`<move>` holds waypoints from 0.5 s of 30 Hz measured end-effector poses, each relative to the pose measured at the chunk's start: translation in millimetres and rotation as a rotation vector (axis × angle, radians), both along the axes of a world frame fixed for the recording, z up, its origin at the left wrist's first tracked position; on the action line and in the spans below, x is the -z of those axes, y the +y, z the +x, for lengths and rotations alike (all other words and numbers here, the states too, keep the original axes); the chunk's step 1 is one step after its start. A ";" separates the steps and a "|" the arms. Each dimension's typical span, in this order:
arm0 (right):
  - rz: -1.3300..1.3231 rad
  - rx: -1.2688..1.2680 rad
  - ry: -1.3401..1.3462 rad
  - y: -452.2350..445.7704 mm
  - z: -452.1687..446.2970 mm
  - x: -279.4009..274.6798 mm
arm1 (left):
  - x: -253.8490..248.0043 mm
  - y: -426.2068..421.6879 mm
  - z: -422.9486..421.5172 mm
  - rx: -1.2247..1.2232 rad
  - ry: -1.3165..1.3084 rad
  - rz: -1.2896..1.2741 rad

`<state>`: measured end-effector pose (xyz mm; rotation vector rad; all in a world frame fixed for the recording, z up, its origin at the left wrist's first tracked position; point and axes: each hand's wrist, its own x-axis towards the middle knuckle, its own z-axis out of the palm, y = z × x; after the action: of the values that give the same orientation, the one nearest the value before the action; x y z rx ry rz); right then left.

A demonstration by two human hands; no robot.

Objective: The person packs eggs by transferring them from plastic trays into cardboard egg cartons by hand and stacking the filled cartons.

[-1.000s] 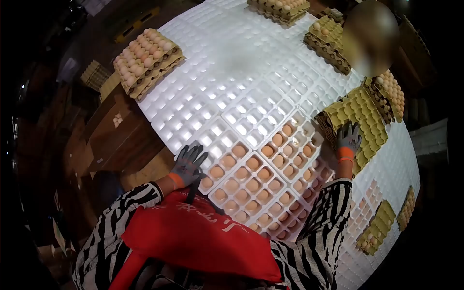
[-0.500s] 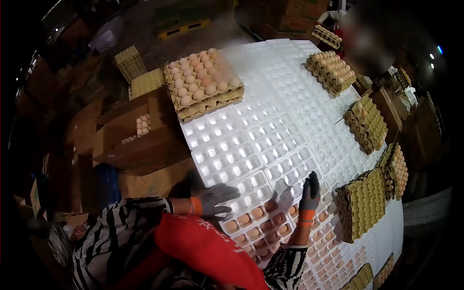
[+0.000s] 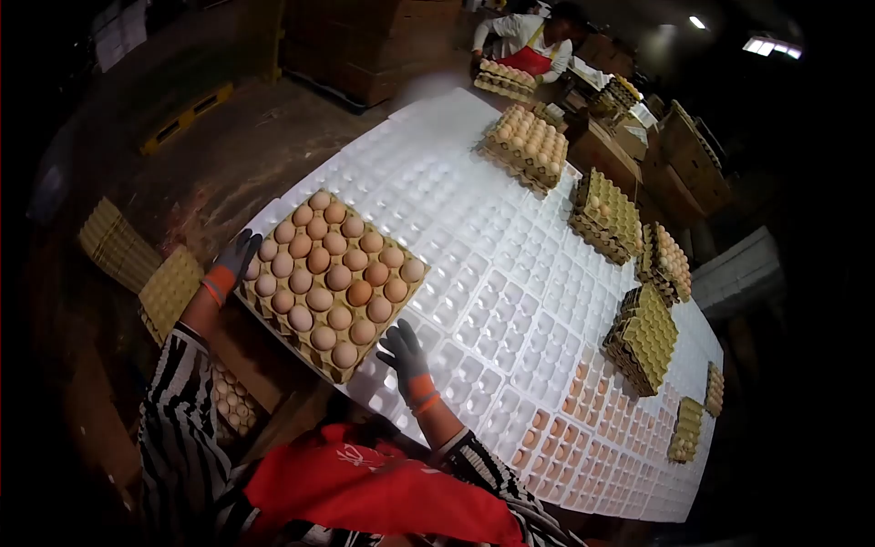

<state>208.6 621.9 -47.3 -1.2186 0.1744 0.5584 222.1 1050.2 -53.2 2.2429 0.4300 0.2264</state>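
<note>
A cardboard tray full of brown eggs [image 3: 338, 265] sits at the left edge of the white molded sheets [image 3: 500, 315] on the table. My left hand [image 3: 239, 259], in a grey glove with an orange cuff, rests against the left side of this egg tray, fingers stretched along its edge. Close to the tray's right corner is my right hand [image 3: 403, 354], gloved alike, fingers apart and nothing in it. Whether it touches the tray I cannot tell. Brown eggs [image 3: 561, 447] fill pockets of the sheets at the near right.
Along the far table side stand stacked egg trays [image 3: 526, 146] and pulp trays [image 3: 643, 339]. A co-worker [image 3: 527, 46] holds a tray of eggs at the far end. On the left are more pulp trays [image 3: 171, 290] and, below, a box with eggs [image 3: 232, 401].
My view has turned left. Both hands have gone from the egg-filled sheet pockets to either side of the full egg tray. The co-worker has come into fuller view.
</note>
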 end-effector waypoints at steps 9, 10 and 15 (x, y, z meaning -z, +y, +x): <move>-0.294 0.093 -0.281 51.2 2.6 6.3 | 40.5 43.9 57.9 0.227 0.131 -0.691; -0.513 0.136 -0.334 56.7 2.0 11.9 | 38.8 41.8 62.6 0.234 0.134 -0.676; -0.479 0.126 -0.298 59.5 6.1 16.0 | 30.6 36.0 72.0 0.286 0.131 -0.624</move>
<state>214.6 681.4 -63.3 -1.7263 0.1343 0.2216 294.1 1086.2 -83.8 1.6774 0.2021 -0.1865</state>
